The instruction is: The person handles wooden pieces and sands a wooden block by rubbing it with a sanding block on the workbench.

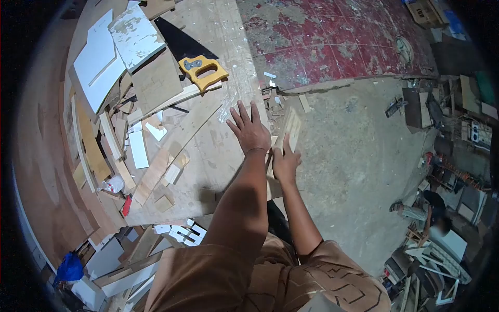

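Observation:
My left hand (pixel 251 130) lies with its fingers spread at the right edge of the wooden worktable (pixel 218 161), with nothing in its grasp. Just beyond that edge, my right hand (pixel 286 160) is closed on the near end of a pale wooden piece (pixel 292 126), which points away from me over the concrete floor. A hand saw (pixel 204 73) with a yellow handle and black blade rests farther up the table. Below the saw, long wood strips (pixel 179 99) lie on the tabletop.
White boards (pixel 96 60), a paint-flecked panel (pixel 136 37) and offcuts (pixel 174 171) cover the table's left part. A white cup (pixel 114 183) stands near its left edge. At the lower right, a person (pixel 434 210) sits low among stacked wood.

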`<state>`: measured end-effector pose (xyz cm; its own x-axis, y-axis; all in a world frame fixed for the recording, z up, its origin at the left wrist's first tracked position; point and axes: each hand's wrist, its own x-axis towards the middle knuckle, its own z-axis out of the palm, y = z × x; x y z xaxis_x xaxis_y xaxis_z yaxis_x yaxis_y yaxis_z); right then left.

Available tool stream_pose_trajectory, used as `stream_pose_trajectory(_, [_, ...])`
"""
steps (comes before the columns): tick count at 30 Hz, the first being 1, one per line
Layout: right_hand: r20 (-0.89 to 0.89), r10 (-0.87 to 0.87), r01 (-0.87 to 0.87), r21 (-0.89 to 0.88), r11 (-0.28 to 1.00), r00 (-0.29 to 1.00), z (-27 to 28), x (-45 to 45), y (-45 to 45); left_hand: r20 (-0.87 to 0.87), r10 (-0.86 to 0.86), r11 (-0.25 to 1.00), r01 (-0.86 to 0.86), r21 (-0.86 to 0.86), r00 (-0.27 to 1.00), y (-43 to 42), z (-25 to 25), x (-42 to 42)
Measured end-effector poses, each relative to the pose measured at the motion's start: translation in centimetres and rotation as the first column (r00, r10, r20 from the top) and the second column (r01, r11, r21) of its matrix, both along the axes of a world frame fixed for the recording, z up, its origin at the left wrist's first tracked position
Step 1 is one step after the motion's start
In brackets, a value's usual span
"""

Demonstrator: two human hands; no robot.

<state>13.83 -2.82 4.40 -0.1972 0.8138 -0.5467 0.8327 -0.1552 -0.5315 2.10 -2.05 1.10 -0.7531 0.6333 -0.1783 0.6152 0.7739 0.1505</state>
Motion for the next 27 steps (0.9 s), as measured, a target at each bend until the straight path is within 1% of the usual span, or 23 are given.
stream_pose_trajectory(1, [0.005, -0.009, 0.009, 0.002, 1.000, 1.000, 0.7, 1.2, -1.2, 0.004, 0.002, 1.000, -0.002, -0.010, 1.000, 0.0, 0.0, 0.0])
stream_pose_trajectory(3, [-0.022, 0.055, -0.055, -0.034, 0.998, 0.998, 2.6, 4.1, -5.0, 0.007, 0.002, 1.000, -0.002, -0.016, 1.000, 0.4, 0.4, -0.2])
stream_pose_trajectory(5, [-0.054, 0.067, -0.070, -0.068, 0.995, 0.996, 3.7, 6.2, -7.6, 0.059, 0.019, 0.999, -0.022, 0.050, 0.998, 0.1, 0.6, -0.2])
stream_pose_trajectory(6, [0.026, 0.114, -0.112, -0.084, 0.990, 0.993, 4.6, 5.9, -7.4, 0.065, 0.018, 0.999, -0.021, 0.045, 0.998, -0.1, 0.5, -0.1])
stream_pose_trajectory(7, [0.032, 0.111, -0.108, -0.085, 0.990, 0.993, 3.4, 5.6, -6.8, 0.052, 0.015, 0.998, -0.018, 0.056, 0.999, -0.1, 0.4, -0.1])
stream_pose_trajectory(9, [-0.060, 0.006, -0.019, -0.224, 0.974, 0.998, -0.4, 4.2, -4.0, 0.034, 0.010, 0.997, -0.013, 0.077, 0.999, 0.0, 0.2, 0.1])
stream_pose_trajectory(10, [0.011, 0.047, -0.044, -0.201, 0.979, 0.999, -1.0, 3.8, -2.4, 0.033, 0.011, 0.998, -0.014, 0.069, 0.999, -0.1, 0.2, 0.0])
stream_pose_trajectory(11, [0.005, 0.042, -0.040, -0.197, 0.980, 0.999, -1.1, 3.9, -1.6, 0.034, 0.009, 0.998, -0.011, 0.059, 0.999, 0.0, 0.1, -0.1])
stream_pose_trajectory(13, [-0.066, -0.143, 0.126, -0.217, 0.968, 0.988, -0.1, 4.7, -0.6, 0.026, 0.002, 0.999, -0.003, 0.053, 1.000, 0.1, 0.0, -0.1])
stream_pose_trajectory(14, [-0.088, -0.178, 0.161, -0.175, 0.971, 0.980, 1.0, 5.4, -0.7, 0.021, 0.008, 0.999, -0.009, 0.045, 1.000, 0.0, 0.0, 0.0])
stream_pose_trajectory(15, [-0.080, -0.181, 0.164, -0.183, 0.969, 0.980, 1.8, 6.1, -1.5, 0.027, 0.006, 0.999, -0.007, 0.037, 1.000, -0.2, -0.1, 0.1])
stream_pose_trajectory(17, [-0.196, -0.095, 0.067, -0.148, 0.987, 0.976, 3.1, 6.8, -2.4, 0.027, 0.004, 0.999, -0.005, 0.054, 1.000, 0.0, -0.1, -0.1])
stream_pose_trajectory(18, [-0.130, -0.040, 0.004, -0.267, 0.964, 0.991, 5.6, 5.7, -2.0, 0.029, 0.006, 0.998, -0.008, 0.056, 1.000, 0.0, -0.1, -0.1])
stream_pose_trajectory(19, [-0.025, 0.104, -0.107, -0.243, 0.964, 0.994, 5.4, 4.9, -2.3, 0.013, 0.004, 0.999, -0.004, 0.045, 1.000, 0.0, 0.0, -0.1])
stream_pose_trajectory(21, [-0.083, 0.010, -0.024, -0.172, 0.985, 0.997, 3.5, 1.8, -1.9, -0.004, -0.002, 0.999, 0.002, 0.033, 1.000, 0.1, -0.2, 0.0])
stream_pose_trajectory(23, [-0.050, 0.011, -0.018, -0.152, 0.988, 0.999, 2.3, -0.4, 1.0, -0.021, 0.006, 0.999, -0.005, 0.048, 1.000, 0.1, -0.5, -0.1])
stream_pose_trajectory(25, [-0.011, 0.004, -0.006, -0.134, 0.991, 1.000, 2.2, -0.5, 1.4, -0.007, 0.008, 0.999, -0.008, 0.044, 1.000, 0.0, -0.2, -0.1])
stream_pose_trajectory(27, [0.057, 0.086, -0.080, -0.110, 0.991, 0.995, 3.0, 0.5, 0.4, 0.009, 0.010, 0.999, -0.010, 0.049, 1.000, 0.2, 0.1, 0.0])
